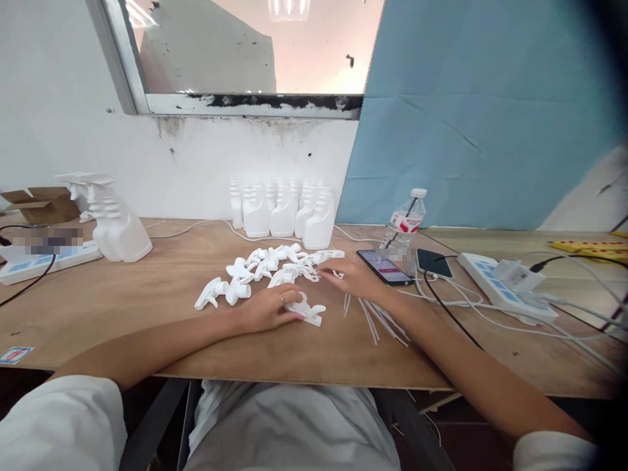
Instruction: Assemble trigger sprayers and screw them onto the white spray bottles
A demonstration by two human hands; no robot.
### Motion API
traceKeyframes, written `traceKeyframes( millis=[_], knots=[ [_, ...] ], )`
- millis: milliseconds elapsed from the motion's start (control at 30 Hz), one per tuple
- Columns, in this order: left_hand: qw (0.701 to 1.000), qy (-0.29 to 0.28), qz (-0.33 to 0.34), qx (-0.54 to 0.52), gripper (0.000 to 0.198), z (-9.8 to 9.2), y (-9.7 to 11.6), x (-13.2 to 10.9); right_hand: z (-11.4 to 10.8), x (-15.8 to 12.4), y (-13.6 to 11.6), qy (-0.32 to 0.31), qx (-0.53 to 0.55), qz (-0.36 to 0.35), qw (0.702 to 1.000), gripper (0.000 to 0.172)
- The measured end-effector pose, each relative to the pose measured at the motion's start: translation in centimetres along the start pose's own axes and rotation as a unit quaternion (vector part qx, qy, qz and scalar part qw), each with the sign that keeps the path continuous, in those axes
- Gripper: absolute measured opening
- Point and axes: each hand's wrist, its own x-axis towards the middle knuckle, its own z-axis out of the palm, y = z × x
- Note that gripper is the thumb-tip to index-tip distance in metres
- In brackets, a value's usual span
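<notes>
My left hand [269, 307], a ring on one finger, is closed around a white trigger spray head [310, 314] just above the wooden table. My right hand [354, 278] reaches in from the right at the edge of a pile of white trigger spray heads [265, 265]. Its fingertips are drawn together by the pile; what they pinch is too small to make out. Several thin white dip tubes [375, 320] lie beneath and beside my right forearm.
White spray bottles without heads [282, 212] stand against the wall. Spray bottles with heads [120, 229] stand at the left. At right are a phone [385, 267], a water bottle [405, 222], a dark device [434, 263] and a power strip [505, 288] with cables.
</notes>
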Motion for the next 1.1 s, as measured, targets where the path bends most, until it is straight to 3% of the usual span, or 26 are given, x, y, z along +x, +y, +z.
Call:
traceKeyframes(
  millis=[100, 267, 433, 700, 867, 1100],
  knots=[
    [0.999, -0.001, -0.034, -0.033, 0.032, 0.5, 0.0, 0.6, 0.8, 0.0, -1.7, 0.057, 0.015, -0.065, 0.996, 0.015],
    [0.985, 0.006, -0.15, -0.083, 0.048, 0.0, 0.6, 0.3, 1.8, -0.4, -2.7, 0.048, 0.01, -0.178, 0.983, 0.02],
    [0.983, 0.012, -0.153, -0.105, 0.047, -0.3, 1.0, -0.2, 2.5, -0.5, -2.8, 0.055, -0.015, -0.237, 0.97, 0.025],
    [0.985, 0.015, -0.143, -0.094, 0.048, -0.2, 0.6, -0.1, 1.5, -0.5, -3.2, -0.094, 0.053, -0.174, 0.979, 0.031],
    [0.991, -0.015, -0.119, -0.06, 0.042, -0.7, 0.6, -0.1, 1.1, -0.8, -3.5, -0.107, 0.104, -0.12, 0.981, 0.036],
    [0.998, -0.006, -0.06, -0.027, 0.034, -0.7, -0.1, -0.4, 2.0, -1.0, -4.0, -0.146, 0.032, -0.121, 0.981, 0.051]
  ],
)
